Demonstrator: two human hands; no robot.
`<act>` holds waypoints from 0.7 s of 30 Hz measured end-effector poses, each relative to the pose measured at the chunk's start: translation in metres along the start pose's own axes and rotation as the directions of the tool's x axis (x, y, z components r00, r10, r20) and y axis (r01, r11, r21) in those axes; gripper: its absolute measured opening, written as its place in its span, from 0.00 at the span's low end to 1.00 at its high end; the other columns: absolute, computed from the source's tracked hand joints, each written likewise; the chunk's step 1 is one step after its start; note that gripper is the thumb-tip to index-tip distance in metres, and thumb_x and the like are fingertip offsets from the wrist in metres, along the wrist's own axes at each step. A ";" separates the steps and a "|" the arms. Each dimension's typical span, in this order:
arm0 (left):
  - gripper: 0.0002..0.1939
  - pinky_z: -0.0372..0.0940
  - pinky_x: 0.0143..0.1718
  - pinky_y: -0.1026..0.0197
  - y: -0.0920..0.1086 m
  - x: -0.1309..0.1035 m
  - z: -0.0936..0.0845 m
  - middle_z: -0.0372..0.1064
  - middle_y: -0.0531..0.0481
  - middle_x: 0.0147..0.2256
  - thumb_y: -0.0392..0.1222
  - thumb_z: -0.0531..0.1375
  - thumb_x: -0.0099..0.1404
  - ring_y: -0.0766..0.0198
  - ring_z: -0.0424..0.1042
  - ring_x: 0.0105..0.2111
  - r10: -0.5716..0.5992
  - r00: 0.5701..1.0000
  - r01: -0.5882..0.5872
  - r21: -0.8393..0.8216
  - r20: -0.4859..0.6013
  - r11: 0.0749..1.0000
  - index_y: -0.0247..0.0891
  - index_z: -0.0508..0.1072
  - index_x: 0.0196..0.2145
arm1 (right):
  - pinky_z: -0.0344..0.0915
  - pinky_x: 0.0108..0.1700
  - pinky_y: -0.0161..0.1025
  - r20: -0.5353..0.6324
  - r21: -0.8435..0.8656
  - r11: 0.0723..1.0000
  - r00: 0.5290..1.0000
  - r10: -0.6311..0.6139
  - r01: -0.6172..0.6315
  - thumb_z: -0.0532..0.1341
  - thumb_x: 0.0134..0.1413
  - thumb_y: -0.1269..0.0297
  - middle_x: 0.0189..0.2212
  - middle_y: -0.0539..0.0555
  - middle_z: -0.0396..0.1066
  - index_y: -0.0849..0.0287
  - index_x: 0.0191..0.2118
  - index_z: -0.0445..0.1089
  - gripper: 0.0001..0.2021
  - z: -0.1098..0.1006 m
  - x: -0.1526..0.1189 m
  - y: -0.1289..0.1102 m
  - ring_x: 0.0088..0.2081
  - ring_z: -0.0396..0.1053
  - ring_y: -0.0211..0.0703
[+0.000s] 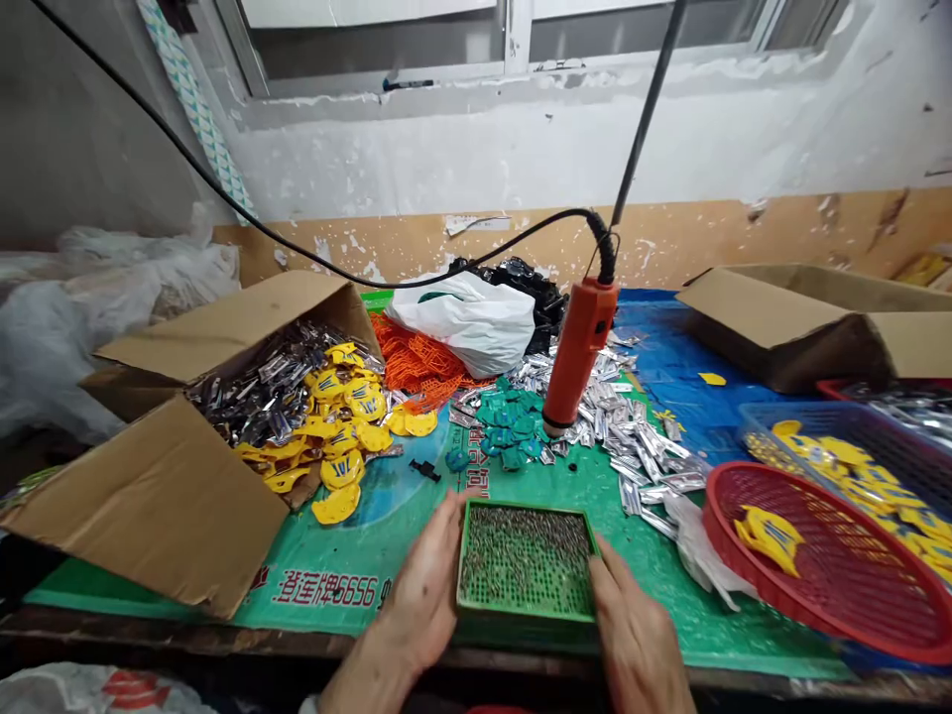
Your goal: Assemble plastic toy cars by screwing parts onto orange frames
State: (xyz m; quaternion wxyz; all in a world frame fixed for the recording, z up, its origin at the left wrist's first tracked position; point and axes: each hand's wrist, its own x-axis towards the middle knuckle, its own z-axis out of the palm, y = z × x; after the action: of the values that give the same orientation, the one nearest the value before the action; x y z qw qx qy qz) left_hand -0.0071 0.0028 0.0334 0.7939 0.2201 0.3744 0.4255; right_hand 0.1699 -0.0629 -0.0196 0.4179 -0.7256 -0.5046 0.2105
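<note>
Between my two hands is a green perforated tray [525, 603] full of small dark screws [521, 540], which lie thickest along its far side. My left hand [427, 585] grips the tray's left wall, and my right hand [636, 625] grips its right wall. Beyond the tray hangs an orange electric screwdriver [576, 352], its tip just over a heap of teal plastic pieces [510, 421]. A small black part [425, 469] lies on the green sheet to the left of that heap.
An open cardboard box [215, 496] on the left spills metal strips and yellow pieces [342, 471]. Silver strips [644, 451] spread right of the screwdriver. A red basket [825, 585] with yellow pieces stands right, before a clear bin [773, 416]. Another box [773, 317] is behind.
</note>
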 end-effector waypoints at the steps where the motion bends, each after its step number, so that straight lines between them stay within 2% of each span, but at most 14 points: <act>1: 0.19 0.59 0.58 0.50 -0.001 0.000 0.001 0.73 0.48 0.50 0.48 0.50 0.69 0.54 0.67 0.54 -0.026 1.000 0.026 -0.022 0.000 0.999 0.40 0.69 0.52 | 0.70 0.38 0.36 -0.013 -0.004 1.000 1.000 -0.001 0.001 0.45 0.61 0.48 0.51 0.60 0.72 0.62 0.54 0.68 0.28 -0.001 0.000 0.000 0.43 0.75 0.47; 4: 0.19 0.58 0.58 0.50 0.002 0.002 0.006 0.73 0.46 0.49 0.46 0.48 0.70 0.54 0.68 0.53 -0.027 0.999 0.026 -0.041 -0.023 0.999 0.39 0.68 0.53 | 0.69 0.43 0.39 -0.002 -0.011 1.000 1.000 0.012 -0.012 0.42 0.62 0.49 0.49 0.62 0.73 0.65 0.53 0.69 0.30 0.000 0.004 -0.001 0.46 0.74 0.50; 7: 0.19 0.57 0.59 0.54 0.007 -0.004 0.008 0.72 0.47 0.51 0.46 0.47 0.70 0.56 0.66 0.55 0.002 0.996 -0.004 -0.020 -0.084 1.000 0.39 0.69 0.53 | 0.70 0.39 0.37 0.000 -0.006 1.000 1.000 0.023 -0.023 0.44 0.62 0.48 0.46 0.61 0.75 0.65 0.53 0.69 0.29 0.004 0.000 -0.003 0.45 0.74 0.49; 10: 0.19 0.57 0.59 0.55 0.012 -0.010 0.003 0.70 0.49 0.53 0.45 0.48 0.70 0.57 0.65 0.56 -0.019 0.996 0.019 -0.006 -0.086 1.000 0.40 0.69 0.54 | 0.69 0.38 0.35 -0.006 0.026 0.999 0.999 0.034 -0.034 0.43 0.62 0.50 0.45 0.61 0.76 0.66 0.56 0.66 0.29 0.008 -0.006 -0.010 0.42 0.75 0.47; 12: 0.20 0.58 0.59 0.52 0.014 -0.009 -0.001 0.71 0.48 0.53 0.46 0.48 0.70 0.56 0.66 0.55 -0.008 0.994 0.007 -0.007 -0.113 1.000 0.41 0.66 0.56 | 0.68 0.41 0.38 0.083 0.013 0.999 0.996 0.037 -0.038 0.40 0.63 0.52 0.39 0.61 0.77 0.66 0.55 0.66 0.29 0.011 -0.005 -0.019 0.39 0.75 0.48; 14: 0.21 0.59 0.57 0.51 0.016 -0.005 -0.006 0.72 0.46 0.51 0.45 0.50 0.69 0.54 0.68 0.53 -0.020 0.994 0.019 -0.012 -0.109 1.000 0.39 0.63 0.58 | 0.67 0.42 0.40 0.076 0.008 0.999 0.996 0.044 -0.045 0.41 0.63 0.52 0.36 0.61 0.77 0.66 0.54 0.67 0.28 0.014 0.000 -0.026 0.39 0.74 0.49; 16: 0.22 0.62 0.55 0.52 0.017 -0.002 -0.010 0.74 0.47 0.49 0.46 0.53 0.67 0.53 0.70 0.51 0.014 0.990 -0.012 0.016 -0.140 1.000 0.41 0.64 0.58 | 0.66 0.42 0.38 0.075 0.042 0.999 0.997 0.032 -0.035 0.41 0.64 0.53 0.35 0.58 0.77 0.63 0.54 0.67 0.26 0.017 0.004 -0.030 0.37 0.74 0.46; 19: 0.21 0.65 0.53 0.51 0.020 -0.001 -0.010 0.75 0.49 0.48 0.41 0.55 0.65 0.53 0.72 0.49 -0.006 0.979 0.022 0.073 -0.205 0.997 0.44 0.66 0.57 | 0.66 0.42 0.37 0.085 0.107 0.994 0.996 0.001 -0.010 0.42 0.64 0.56 0.30 0.56 0.76 0.61 0.51 0.69 0.24 0.022 0.006 -0.029 0.35 0.73 0.44; 21: 0.21 0.66 0.51 0.52 0.024 0.000 -0.007 0.75 0.49 0.47 0.37 0.54 0.66 0.55 0.74 0.47 0.000 0.982 0.020 0.102 -0.191 0.995 0.44 0.66 0.56 | 0.65 0.42 0.38 0.073 0.106 0.994 0.997 0.021 -0.029 0.42 0.64 0.56 0.28 0.56 0.75 0.62 0.47 0.72 0.25 0.023 0.008 -0.029 0.36 0.72 0.45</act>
State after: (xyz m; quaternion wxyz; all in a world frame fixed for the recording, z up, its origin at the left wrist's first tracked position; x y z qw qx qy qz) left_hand -0.0248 0.0161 0.0453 0.7440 0.2171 0.4715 0.4208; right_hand 0.1400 -0.0427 -0.0085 0.4352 -0.7004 -0.4982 0.2681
